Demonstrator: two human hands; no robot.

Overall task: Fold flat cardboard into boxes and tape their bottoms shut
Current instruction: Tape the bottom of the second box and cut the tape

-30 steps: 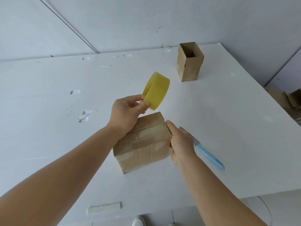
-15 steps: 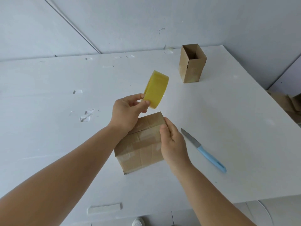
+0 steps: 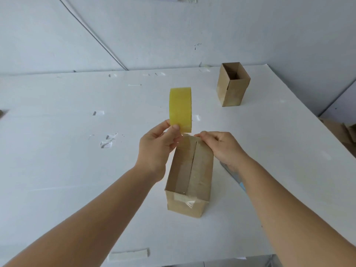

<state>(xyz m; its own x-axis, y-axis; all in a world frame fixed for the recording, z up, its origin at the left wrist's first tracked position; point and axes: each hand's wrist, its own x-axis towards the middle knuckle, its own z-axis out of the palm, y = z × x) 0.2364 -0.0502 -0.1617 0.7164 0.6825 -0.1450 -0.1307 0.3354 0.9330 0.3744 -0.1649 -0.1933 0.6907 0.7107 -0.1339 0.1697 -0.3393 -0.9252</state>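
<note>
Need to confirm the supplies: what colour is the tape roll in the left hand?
Yellow. The tape roll shows clearly in the head view.

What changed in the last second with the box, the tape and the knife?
The nearer box was turned so its seam runs away from the person. The right hand moved from its side to its far end. The knife is now mostly hidden by that arm. The left hand still holds the tape roll; the far box stayed.

We see only a sliver of the knife (image 3: 234, 175) past the right forearm, brown cardboard (image 3: 341, 132) cut off at the right edge, and the roll's core hidden, turned edge-on.
</note>
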